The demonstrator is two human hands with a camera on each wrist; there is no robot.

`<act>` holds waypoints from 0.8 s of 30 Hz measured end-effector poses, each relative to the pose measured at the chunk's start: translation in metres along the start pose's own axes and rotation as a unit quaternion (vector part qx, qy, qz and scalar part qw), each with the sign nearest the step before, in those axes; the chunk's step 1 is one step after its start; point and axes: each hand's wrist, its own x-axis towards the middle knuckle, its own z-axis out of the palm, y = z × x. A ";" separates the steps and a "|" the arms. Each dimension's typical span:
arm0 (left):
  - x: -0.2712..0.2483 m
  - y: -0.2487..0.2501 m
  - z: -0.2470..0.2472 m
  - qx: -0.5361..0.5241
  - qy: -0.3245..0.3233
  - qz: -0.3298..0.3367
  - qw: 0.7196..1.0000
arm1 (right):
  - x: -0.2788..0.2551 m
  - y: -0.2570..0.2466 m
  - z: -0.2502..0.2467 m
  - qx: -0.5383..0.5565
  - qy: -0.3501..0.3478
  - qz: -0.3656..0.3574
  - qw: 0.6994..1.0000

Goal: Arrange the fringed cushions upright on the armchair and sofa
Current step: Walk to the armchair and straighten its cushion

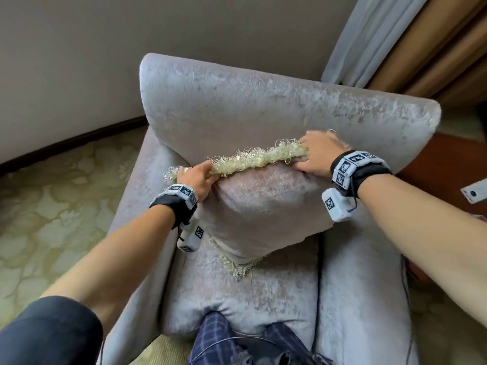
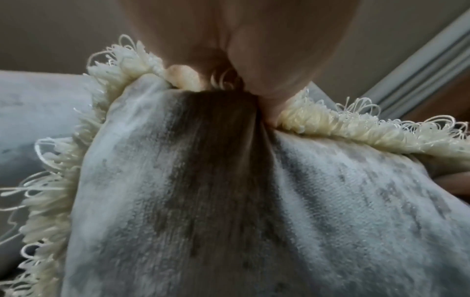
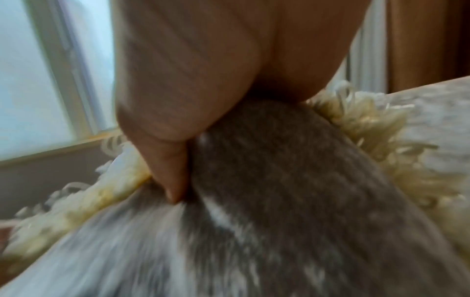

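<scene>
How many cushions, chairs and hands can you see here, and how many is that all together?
Fringed cushion: 1, standing on the armchair seat
Armchair: 1
Hands: 2, the left hand and the right hand, each holding a top corner of the cushion
Total: 4

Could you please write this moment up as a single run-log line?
step: standing fringed cushion on armchair | left hand: grips top-left edge | right hand: grips top-right edge | cushion: on seat, before backrest
</scene>
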 end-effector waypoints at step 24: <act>0.029 0.095 -0.080 0.057 -0.069 0.146 0.985 | -0.069 0.084 -0.012 0.274 -0.094 0.063 0.955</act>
